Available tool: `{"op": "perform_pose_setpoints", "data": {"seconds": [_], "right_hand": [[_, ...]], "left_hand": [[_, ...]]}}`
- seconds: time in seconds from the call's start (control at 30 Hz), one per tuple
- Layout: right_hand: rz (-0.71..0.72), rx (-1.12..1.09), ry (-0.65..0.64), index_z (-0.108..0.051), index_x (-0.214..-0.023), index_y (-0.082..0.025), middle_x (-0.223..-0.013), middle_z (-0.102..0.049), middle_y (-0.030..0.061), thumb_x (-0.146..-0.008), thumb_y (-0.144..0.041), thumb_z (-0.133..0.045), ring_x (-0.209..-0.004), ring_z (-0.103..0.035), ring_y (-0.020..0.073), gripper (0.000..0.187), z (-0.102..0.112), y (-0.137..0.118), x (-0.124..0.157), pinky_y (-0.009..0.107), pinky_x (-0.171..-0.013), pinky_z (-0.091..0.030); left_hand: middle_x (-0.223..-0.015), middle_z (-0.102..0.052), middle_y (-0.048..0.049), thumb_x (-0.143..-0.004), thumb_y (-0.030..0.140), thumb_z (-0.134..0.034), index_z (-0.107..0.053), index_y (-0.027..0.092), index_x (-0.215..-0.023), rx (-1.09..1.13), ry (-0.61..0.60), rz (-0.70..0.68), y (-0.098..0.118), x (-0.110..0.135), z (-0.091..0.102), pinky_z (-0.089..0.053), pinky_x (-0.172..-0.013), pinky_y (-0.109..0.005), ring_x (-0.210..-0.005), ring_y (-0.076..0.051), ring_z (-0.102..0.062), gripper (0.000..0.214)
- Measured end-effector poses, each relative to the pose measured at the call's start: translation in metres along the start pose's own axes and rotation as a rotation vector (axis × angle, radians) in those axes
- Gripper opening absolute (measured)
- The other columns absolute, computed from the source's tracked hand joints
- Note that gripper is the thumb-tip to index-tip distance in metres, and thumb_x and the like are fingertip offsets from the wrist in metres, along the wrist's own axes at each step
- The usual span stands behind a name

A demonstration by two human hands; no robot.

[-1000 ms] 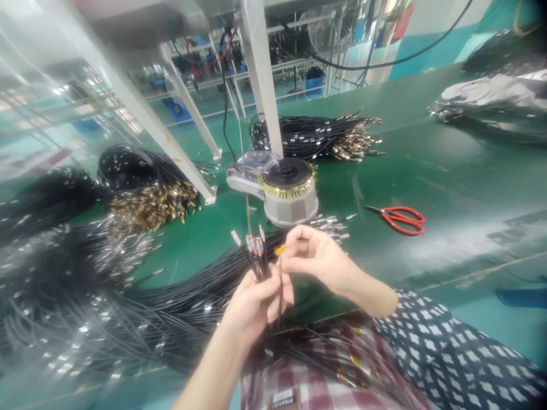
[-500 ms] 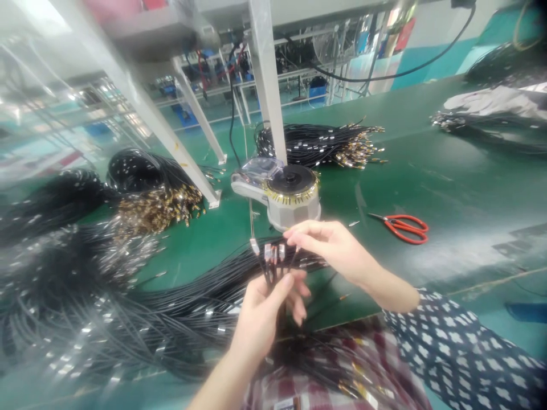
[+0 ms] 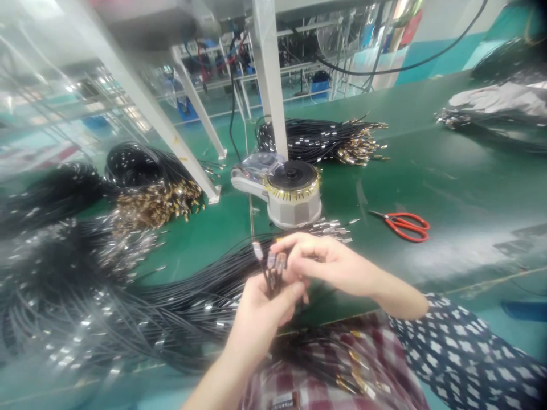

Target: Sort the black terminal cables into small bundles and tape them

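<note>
The left hand (image 3: 265, 307) is coming into view from the bottom edge, its forearm slanting up and to the right, thumb lying across the curled fingers. The right hand (image 3: 329, 263) is meeting it from the right, palm turned inward, fingers bent and bunched, with the patterned sleeve (image 3: 453, 341) ending near the elbow.

The right fingertips are overlapping the left hand's fingers and hiding part of the work; blur is softening this spot, so I cannot tell whether they are pinching anything. The cable lengths below the left fist are also being hidden, and the sleeve is running off the right edge.

The left hand is clamping a small bunch of black cables (image 3: 268, 281) between thumb and fingers. Their silvery connector ends (image 3: 258, 251) are sticking up above that grip, some standing just beside the right fingertips. The grey dispenser (image 3: 294, 209) is standing beyond both hands.
</note>
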State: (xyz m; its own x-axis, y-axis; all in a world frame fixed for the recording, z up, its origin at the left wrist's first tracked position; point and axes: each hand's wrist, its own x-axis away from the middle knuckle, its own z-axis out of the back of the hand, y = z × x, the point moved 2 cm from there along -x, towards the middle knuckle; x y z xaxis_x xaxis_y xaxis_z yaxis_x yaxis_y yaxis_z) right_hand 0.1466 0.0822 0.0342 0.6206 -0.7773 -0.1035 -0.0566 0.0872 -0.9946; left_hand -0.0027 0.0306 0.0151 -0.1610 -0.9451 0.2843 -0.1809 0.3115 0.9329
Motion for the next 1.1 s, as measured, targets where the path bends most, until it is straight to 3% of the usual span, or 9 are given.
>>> {"op": "perform_pose_setpoints", "data": {"seconds": [0.1,0.23,0.47,0.73,1.1], "right_hand": [[0.06,-0.05,0.163,-0.066,-0.089,-0.02,-0.12,-0.062,0.0075,-0.091,-0.032,-0.058,-0.117,-0.056,0.0207,0.014,0.002,0.003,0.0,0.039,-0.104,-0.042],[0.023,-0.188,0.327,-0.059,-0.087,-0.021,-0.112,-0.064,0.0058,-0.087,-0.032,-0.063,-0.102,-0.062,0.0168,0.012,0.008,0.007,0.003,0.035,-0.097,-0.047],[0.026,-0.091,0.308,-0.054,-0.085,-0.02,-0.11,-0.065,0.005,-0.075,-0.017,-0.074,-0.077,-0.065,0.0113,0.022,0.01,0.005,0.013,0.03,-0.08,-0.054],[0.042,-0.076,0.336,-0.053,-0.082,-0.02,-0.106,-0.065,0.0037,-0.075,-0.012,-0.072,-0.075,-0.068,0.0127,0.022,-0.006,0.0,0.014,0.031,-0.075,-0.057],[0.055,-0.017,0.419,-0.054,-0.079,-0.02,-0.098,-0.065,0.0023,-0.073,-0.011,-0.073,-0.074,-0.068,0.0128,0.021,-0.012,-0.001,0.013,0.03,-0.076,-0.056]], "left_hand": [[-0.062,-0.062,-0.002,-0.074,0.032,-0.076,-0.064,0.012,-0.072,0.03,0.098,-0.051,0.0,0.001,0.004,-0.022,-0.038,-0.018,-0.036,-0.001,-0.036,0.024],[-0.064,-0.066,-0.0031,-0.078,0.034,-0.072,-0.061,0.014,-0.076,-0.006,0.127,-0.048,0.001,0.005,0.005,-0.02,-0.035,-0.019,-0.033,-0.002,-0.038,0.023],[-0.058,-0.063,-0.0003,-0.078,0.033,-0.071,-0.059,0.014,-0.078,0.0,0.114,-0.045,0.003,0.006,-0.001,-0.024,-0.031,-0.015,-0.031,-0.003,-0.04,0.022],[-0.057,-0.065,-0.0027,-0.08,0.033,-0.07,-0.06,0.014,-0.073,0.005,0.057,-0.031,-0.004,0.006,0.002,-0.039,-0.03,-0.02,-0.029,-0.009,-0.05,0.023],[-0.054,-0.065,-0.0028,-0.081,0.033,-0.07,-0.06,0.014,-0.069,0.018,0.033,-0.039,-0.001,0.005,0.003,-0.04,-0.03,-0.02,-0.03,-0.01,-0.052,0.024]]}}
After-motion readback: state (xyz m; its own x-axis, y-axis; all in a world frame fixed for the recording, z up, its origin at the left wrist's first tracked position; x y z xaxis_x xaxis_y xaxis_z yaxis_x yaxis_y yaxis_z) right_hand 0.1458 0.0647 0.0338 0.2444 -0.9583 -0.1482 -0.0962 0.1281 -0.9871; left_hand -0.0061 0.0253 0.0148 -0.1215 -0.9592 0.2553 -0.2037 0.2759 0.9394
